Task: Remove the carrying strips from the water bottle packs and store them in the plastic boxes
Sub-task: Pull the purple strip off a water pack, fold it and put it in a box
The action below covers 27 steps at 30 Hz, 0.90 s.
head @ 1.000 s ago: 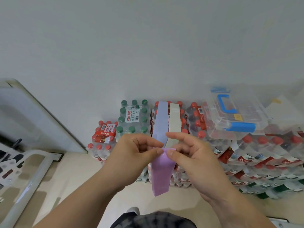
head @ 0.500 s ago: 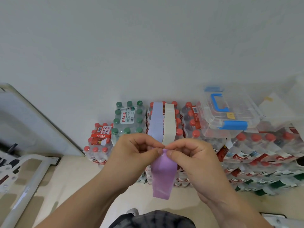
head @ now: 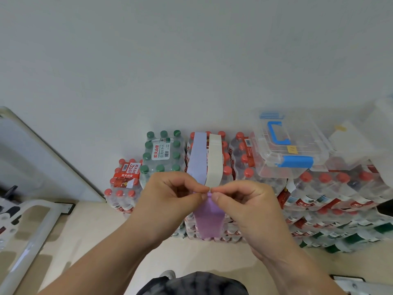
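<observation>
A purple carrying strip (head: 208, 220) hangs down in front of me. My left hand (head: 170, 199) and my right hand (head: 242, 201) both pinch its top end between thumb and forefinger, fingertips nearly touching. Behind them a red-capped water bottle pack (head: 225, 167) carries a lavender strip (head: 197, 158) and a cream strip (head: 214, 160) side by side over its top. A clear plastic box (head: 297, 167) with a blue handle and latch sits closed on the packs to the right.
Stacked bottle packs line the wall: a green-capped pack (head: 161, 154), a low red-capped pack (head: 123, 184), and a tall stack at right (head: 331, 205). A white panel (head: 42, 158) leans at left beside a pale frame (head: 27, 231). Beige floor lies below.
My hands have drawn closer together at the top of the purple strip and sit slightly higher against the packs. The view has shifted a little to the right.
</observation>
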Tool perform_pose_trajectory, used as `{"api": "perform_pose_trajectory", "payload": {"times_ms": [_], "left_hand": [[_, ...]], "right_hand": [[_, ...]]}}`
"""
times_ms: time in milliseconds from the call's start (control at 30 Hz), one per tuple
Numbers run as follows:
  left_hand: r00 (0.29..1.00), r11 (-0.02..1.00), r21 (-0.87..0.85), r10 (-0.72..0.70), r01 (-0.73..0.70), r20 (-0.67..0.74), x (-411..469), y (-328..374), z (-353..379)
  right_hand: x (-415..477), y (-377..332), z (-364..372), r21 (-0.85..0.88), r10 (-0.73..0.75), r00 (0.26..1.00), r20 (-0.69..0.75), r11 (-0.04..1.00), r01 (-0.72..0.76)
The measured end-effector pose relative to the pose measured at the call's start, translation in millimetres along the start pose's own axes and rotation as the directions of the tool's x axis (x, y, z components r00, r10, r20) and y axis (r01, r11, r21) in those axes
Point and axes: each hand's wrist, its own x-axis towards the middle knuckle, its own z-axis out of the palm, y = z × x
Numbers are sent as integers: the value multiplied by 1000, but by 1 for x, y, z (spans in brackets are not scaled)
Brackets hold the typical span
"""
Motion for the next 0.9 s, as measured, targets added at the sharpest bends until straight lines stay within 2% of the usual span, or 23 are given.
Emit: {"api": "perform_pose_trajectory", "payload": {"times_ms": [133,300,433,600,800,900], "left_hand": [[1000,1000,-11,-12,12,-2,1,1,0],[998,998,-4,-59,59,8,-1,0,3],[997,997,-14,-72,72,-1,0,3,5],[999,999,-6,-34,34,-2,1,4,9],[1000,1000,-2,-15,15,5,2,3,9],[1000,999,-20,-27,27,6,2,2,9]], "right_hand": [[1,2,-2,18,24,1000,10,1000,-24],[2,2,-10,-198,-60,996,67,978,72],[2,2,-11,-274,-106,992,71,954,122],[3,2,-14,-229,-110,992,64,966,122],[2,2,-11,-31,-47,999,28,998,48],[2,1,-9,13,-23,999,26,1000,22]]}}
